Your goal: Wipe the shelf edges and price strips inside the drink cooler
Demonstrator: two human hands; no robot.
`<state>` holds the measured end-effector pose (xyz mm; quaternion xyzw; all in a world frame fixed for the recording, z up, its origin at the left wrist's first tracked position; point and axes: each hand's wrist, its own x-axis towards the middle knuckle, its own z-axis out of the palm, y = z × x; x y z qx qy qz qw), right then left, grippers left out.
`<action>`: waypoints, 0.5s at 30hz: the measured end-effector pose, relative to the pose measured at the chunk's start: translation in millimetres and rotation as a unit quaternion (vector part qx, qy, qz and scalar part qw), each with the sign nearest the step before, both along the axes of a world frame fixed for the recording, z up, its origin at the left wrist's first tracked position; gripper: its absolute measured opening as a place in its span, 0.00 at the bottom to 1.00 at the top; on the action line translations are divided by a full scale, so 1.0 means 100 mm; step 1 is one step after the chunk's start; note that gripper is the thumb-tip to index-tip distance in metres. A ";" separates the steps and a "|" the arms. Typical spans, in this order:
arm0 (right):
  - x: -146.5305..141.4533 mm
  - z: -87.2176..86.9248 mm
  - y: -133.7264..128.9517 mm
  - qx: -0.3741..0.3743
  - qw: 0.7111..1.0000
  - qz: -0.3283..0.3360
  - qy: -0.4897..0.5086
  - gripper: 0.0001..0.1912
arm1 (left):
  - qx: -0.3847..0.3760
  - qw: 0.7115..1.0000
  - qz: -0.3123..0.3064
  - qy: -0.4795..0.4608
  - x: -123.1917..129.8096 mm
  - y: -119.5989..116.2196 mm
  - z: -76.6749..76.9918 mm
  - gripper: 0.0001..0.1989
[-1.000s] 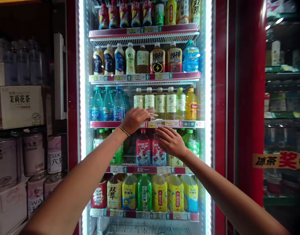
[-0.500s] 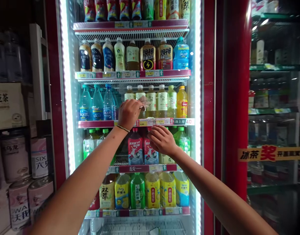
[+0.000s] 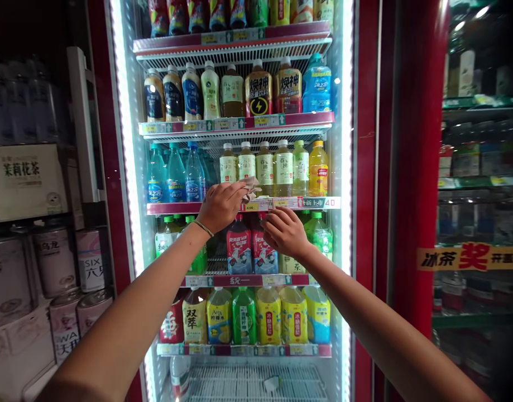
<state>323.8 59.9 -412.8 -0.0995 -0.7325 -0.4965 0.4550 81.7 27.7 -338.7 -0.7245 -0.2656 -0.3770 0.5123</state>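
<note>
At the front of the lit fridge [image 3: 365,223], a person holds both bare arms out, and a crumpled cloth [image 3: 251,187] sits at the fingertips of the left hand [image 3: 220,205], jutting out just right of the knuckles. That hand is curled round the cloth, back turned this way, a thin band [image 3: 204,228] at its wrist. Lower and to the right, the right hand [image 3: 286,230] is near the cloth but apart from it, its fingers bent; I cannot tell whether they grip anything.

Behind the cloth are pale-labelled tea bottles [image 3: 283,163], and just under it runs the shelf strip [image 3: 319,202]. Whether the cloth touches either, I cannot make out. Blue bottles [image 3: 156,176] share that shelf to the left, and red bottles [image 3: 238,245] stand upright on the one below. Dim around the glow are cans [image 3: 55,259] and a box [image 3: 25,181] to the left, with a yellow sign [image 3: 469,258] across the darker shelves to the right.

What shows of the cloth points rightward, away from the left fingers; bunched as it is, its long axis is hard to read
</note>
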 end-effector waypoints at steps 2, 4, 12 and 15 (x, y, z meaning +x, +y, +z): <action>-0.01 0.01 0.00 0.013 1.000 0.002 -0.004 0.10 | -0.014 1.000 0.009 0.019 -0.06 -0.04 0.00 0.21; -0.02 0.05 -0.02 0.002 1.000 0.011 0.012 0.12 | -0.029 0.999 0.002 0.029 -0.13 -0.06 0.06 0.21; -0.36 0.56 -0.23 -0.123 0.970 0.140 0.159 0.31 | -0.092 0.985 -0.130 -0.064 -0.27 -0.08 0.14 0.31; -0.51 0.70 -0.23 -0.147 0.973 0.142 0.110 0.33 | -0.124 0.970 -0.185 -0.095 -0.27 -0.09 0.10 0.34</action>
